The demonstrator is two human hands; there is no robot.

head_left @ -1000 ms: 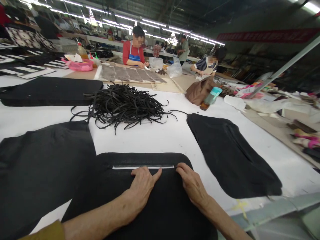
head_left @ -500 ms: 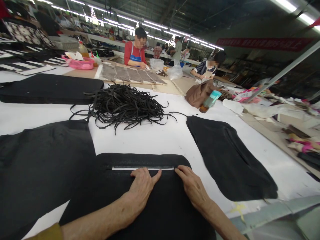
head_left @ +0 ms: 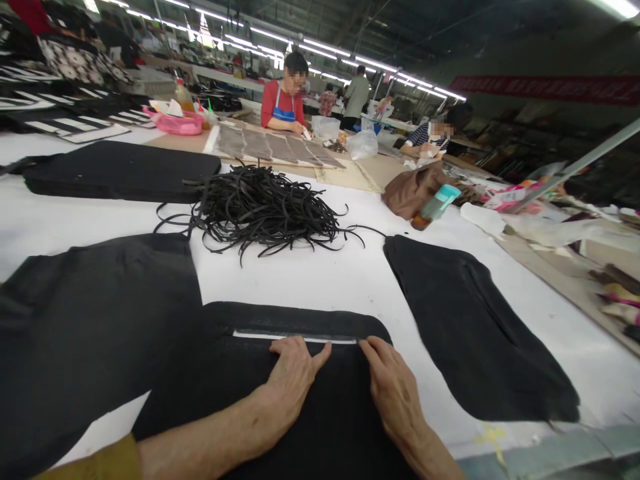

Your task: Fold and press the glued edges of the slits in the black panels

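A black fabric panel (head_left: 235,380) with a long narrow slot (head_left: 260,335) showing white lies on the white table right in front of me. My left hand (head_left: 293,380) rests flat on it just below the slot, fingers stretched toward the slot's edge. My right hand (head_left: 395,390) lies flat beside it, fingertips at the slot's right end. Neither hand holds anything.
A black panel (head_left: 475,327) lies to the right, a large black piece (head_left: 85,333) to the left, another (head_left: 120,173) further back. A heap of black strips (head_left: 265,207) sits behind. A teal-capped bottle (head_left: 433,207) leans on brown cloth. Other people work at far tables.
The view has shifted slightly; both hands stay flat on the black panel at the slot, the right fingertips edging a little closer to its right end.
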